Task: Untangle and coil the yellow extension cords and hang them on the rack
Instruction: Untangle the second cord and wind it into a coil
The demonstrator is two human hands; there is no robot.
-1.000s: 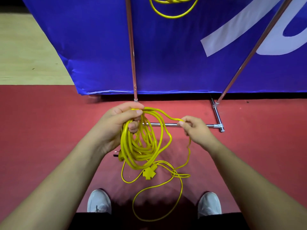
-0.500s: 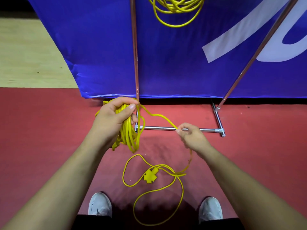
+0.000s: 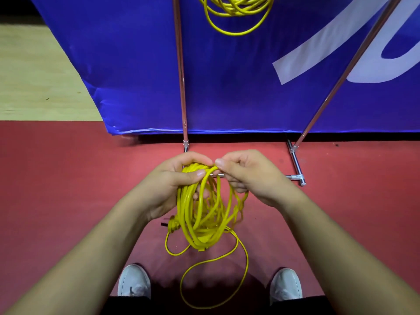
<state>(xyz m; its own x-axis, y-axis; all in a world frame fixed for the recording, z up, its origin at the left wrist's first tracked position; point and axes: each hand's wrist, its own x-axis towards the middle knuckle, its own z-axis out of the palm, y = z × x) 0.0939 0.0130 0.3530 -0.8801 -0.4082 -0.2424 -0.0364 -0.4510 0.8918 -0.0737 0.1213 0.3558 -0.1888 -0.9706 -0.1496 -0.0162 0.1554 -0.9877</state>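
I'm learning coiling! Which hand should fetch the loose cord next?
Probably right: the left hand grips the whole coil; the right hand only pinches one strand, so it can let go.

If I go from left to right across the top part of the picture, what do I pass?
Wooden floor → straight rack pole → hanging yellow cord coil → slanted rack pole.

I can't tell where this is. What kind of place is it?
Probably an indoor sports hall: a red floor, pale wooden flooring beyond it, and a big blue banner behind a metal rack.
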